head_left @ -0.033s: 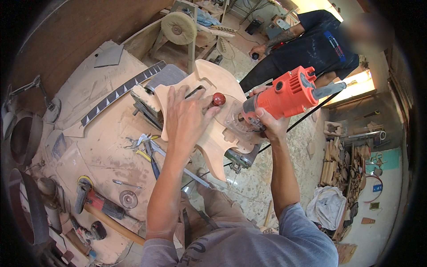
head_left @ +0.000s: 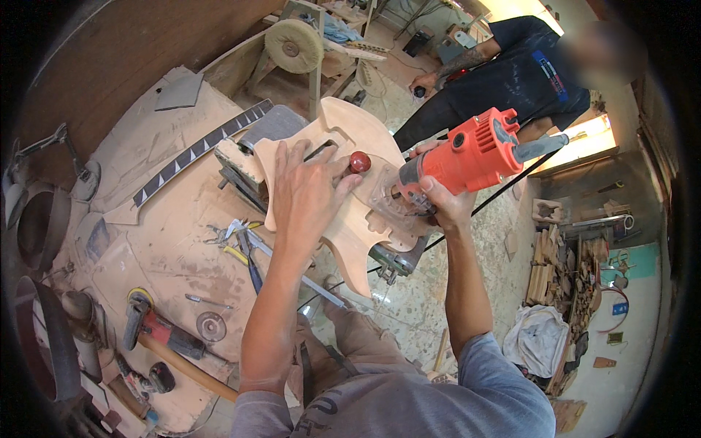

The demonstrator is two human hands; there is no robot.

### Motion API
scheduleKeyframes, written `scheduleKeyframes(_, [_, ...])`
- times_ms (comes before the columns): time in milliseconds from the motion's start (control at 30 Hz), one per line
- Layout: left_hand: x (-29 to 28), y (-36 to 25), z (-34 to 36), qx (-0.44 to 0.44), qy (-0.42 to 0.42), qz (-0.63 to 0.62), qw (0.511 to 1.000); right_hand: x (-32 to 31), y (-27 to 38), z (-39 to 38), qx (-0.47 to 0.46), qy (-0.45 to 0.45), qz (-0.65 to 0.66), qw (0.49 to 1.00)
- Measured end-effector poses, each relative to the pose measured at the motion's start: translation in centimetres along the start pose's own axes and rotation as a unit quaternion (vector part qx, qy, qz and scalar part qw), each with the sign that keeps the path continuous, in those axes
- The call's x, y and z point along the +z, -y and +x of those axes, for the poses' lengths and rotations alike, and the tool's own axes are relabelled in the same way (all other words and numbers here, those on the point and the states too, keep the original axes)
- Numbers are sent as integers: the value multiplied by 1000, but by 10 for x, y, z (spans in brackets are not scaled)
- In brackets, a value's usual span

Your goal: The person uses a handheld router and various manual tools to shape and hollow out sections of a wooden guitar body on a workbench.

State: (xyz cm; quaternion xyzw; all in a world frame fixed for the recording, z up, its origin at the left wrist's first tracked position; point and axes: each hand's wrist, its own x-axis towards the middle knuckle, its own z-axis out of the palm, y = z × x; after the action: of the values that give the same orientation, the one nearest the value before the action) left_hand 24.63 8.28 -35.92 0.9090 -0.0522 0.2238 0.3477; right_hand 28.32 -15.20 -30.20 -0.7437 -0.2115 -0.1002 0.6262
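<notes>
A pale wooden electric guitar body (head_left: 343, 219) with routed cavities lies in front of me on a vise-like support. My left hand (head_left: 296, 186) rests on it with several fingers spread, while its thumb and forefinger close on a round dark red knob (head_left: 358, 162). The knob stands by the clear base plate (head_left: 380, 191) of a red router (head_left: 467, 155). My right hand (head_left: 445, 201) is wrapped round the router's lower part, thumb toward me. The router leans to the right over the body; its bit is hard to make out.
A dusty bench (head_left: 182, 255) on the left carries a fretted neck (head_left: 197, 157), pliers (head_left: 244, 252), a caliper and a red angle grinder (head_left: 164, 328). A black cord (head_left: 504, 193) runs behind the router. Another person (head_left: 504, 80) stands at the far right. Wood pieces (head_left: 562, 270) are stacked at right.
</notes>
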Motion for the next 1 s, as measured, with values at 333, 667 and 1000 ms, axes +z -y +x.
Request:
scheduleKeyframes(333, [-1,-2,1,-3,31,39,999,-2,-2,0,-1,-4,16,1000])
scheduleKeyframes(667, [2,0,-1,17,7,27,999,-3,2,-1,-2,2,-4,1000])
scheduleKeyframes(1000, [1,2,-1,27,14,28,999,-6,3,-2,11,11,-21,1000])
